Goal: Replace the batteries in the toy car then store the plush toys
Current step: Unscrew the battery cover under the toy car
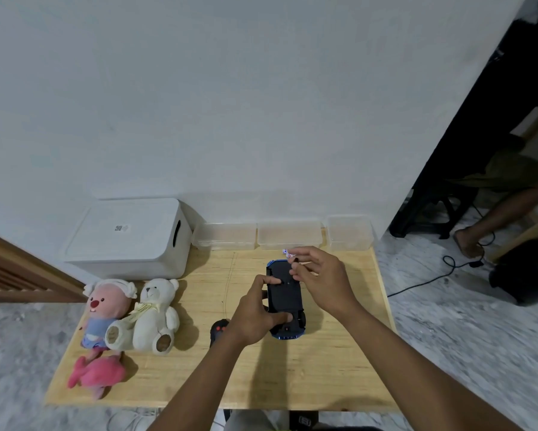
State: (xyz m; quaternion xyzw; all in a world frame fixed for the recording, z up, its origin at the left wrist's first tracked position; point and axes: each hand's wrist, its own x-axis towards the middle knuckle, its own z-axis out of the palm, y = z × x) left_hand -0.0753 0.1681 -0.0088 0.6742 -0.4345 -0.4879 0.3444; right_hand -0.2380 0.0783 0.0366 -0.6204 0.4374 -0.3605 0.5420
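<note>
My left hand (pixel 255 315) has its fingers (pixel 269 280) clamped on the toy car (pixel 285 298): the thumb presses the underside near the close end and the other fingers wrap the far left edge. The car lies upside down on the desk (pixel 230 377), black belly up, blue trim showing at both ends. My right hand (pixel 320 272) hovers over the car's far end with fingers curled; the fingertips (pixel 294 269) pinch something small and dark just above the chassis, but I cannot tell what it is. A small red-and-white object (pixel 285 252) peeks out just beyond that hand.

Left of the car, partly behind my left wrist, sits a black remote (pixel 218 331) with red buttons. Farther left on the desk lie the plush toys: a white bear (pixel 155 312), a pink-faced doll in blue (pixel 106 309) touching it, and a pink fish (pixel 95 376) nearer the front edge. A white lidded storage bin (pixel 131 234) stands against the wall, with three clear containers (pixel 287 234) in a row beside it.
</note>
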